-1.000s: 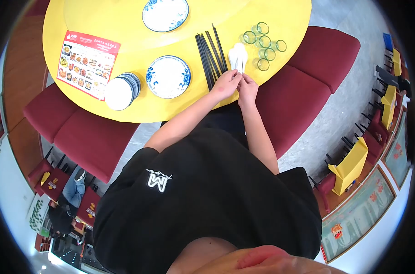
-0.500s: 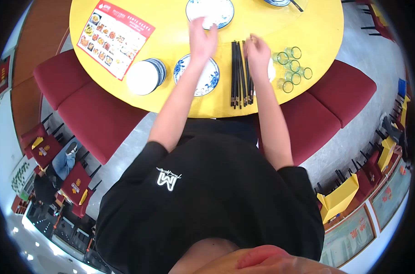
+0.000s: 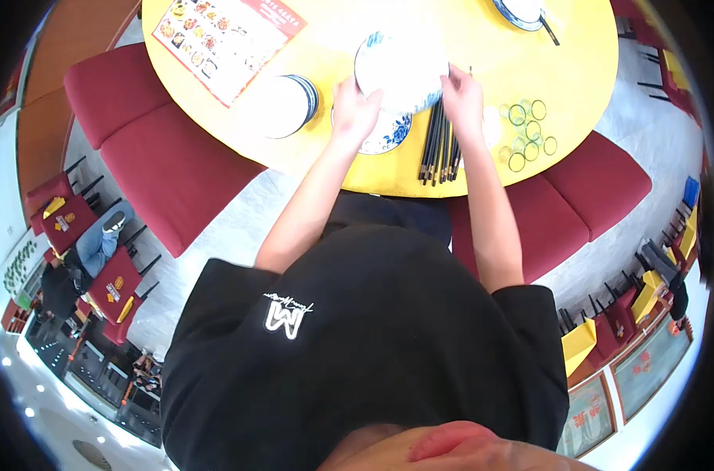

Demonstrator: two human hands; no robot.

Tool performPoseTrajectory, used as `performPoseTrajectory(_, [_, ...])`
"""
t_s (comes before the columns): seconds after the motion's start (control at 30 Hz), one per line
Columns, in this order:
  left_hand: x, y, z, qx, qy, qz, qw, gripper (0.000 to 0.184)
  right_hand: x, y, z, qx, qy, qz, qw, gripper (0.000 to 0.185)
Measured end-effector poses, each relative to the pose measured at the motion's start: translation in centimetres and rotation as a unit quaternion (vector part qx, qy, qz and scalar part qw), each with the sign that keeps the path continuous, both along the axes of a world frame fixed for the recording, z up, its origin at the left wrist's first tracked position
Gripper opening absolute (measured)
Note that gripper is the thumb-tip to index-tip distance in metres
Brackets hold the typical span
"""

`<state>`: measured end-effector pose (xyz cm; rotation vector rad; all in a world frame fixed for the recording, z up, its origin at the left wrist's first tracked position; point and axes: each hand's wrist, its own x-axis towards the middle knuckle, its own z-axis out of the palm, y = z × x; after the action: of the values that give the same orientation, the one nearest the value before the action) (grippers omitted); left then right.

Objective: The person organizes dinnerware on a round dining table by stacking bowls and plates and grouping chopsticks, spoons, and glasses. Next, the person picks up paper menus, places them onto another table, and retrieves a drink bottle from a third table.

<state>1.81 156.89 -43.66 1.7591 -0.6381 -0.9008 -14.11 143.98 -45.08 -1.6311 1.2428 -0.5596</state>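
A white plate with blue patterned edging [image 3: 402, 74] is held between my two hands above the table. My left hand [image 3: 358, 111] is closed on its left edge, fingers partly hidden under it. On the right edge, my right hand [image 3: 462, 100] grips the rim with thumb and fingers. Partly covered beneath is another blue-and-white plate [image 3: 388, 135] lying on the table. Dark chopsticks [image 3: 439, 153] lie in a bundle just below my right hand. To the left stands a stack of plates [image 3: 288, 107].
On the yellow round table [image 3: 333, 169] lie a red-and-white menu sheet [image 3: 227, 43] and several green-tinted glasses [image 3: 532, 132]. A dish [image 3: 520, 11] with a dark chopstick sits at the far right. Red benches [image 3: 176, 157] flank the table; a seated person [image 3: 74, 275] is at lower left.
The plate from the far side of the table is now lifted nearer, over the other plate. My right hand has moved from above the chopsticks to its edge. The view has shifted.
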Motion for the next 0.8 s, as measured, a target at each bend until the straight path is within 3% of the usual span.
performPoseTrajectory(0.03, [-0.4, 2.7, 1.6, -0.012, 0.074, 0.009, 0.997, 0.042, -0.4, 1.9, 0.6, 0.010, 0.012, 0.011, 1.000, 0.025])
performPoseTrajectory(0.2, [-1.2, 12.1, -1.8, 0.151, 0.030, -0.046, 0.987, 0.041, 0.2, 7.1, 0.7, -0.087, 0.103, 0.110, 0.985, 0.026])
performPoseTrajectory(0.33, [-1.8, 12.4, -3.6, 0.157, 0.025, -0.048, 0.986, 0.041, 1.2, 8.1, 0.3, -0.121, 0.135, 0.116, 0.977, 0.023])
performPoseTrajectory(0.4, [-2.2, 12.0, -3.1, 0.151, -0.059, -0.032, 0.986, 0.042, 1.3, 8.2, 0.7, -0.115, 0.148, 0.112, 0.976, 0.022])
performPoseTrajectory(0.63, [-2.1, 11.4, -2.1, 0.112, -0.037, -0.039, 0.992, 0.045, 1.2, 6.2, 0.7, -0.136, 0.181, 0.104, 0.968, 0.017])
performPoseTrajectory(0.73, [-2.3, 12.5, -1.2, 0.144, 0.003, -0.027, 0.989, 0.047, 0.7, 0.6, -2.1, -0.283, 0.174, 0.021, 0.943, 0.034])
performPoseTrajectory(0.8, [-2.8, 13.8, -0.5, 0.085, -0.005, 0.058, 0.995, 0.047, 0.5, -3.0, -5.2, -0.279, 0.227, 0.025, 0.933, 0.041])
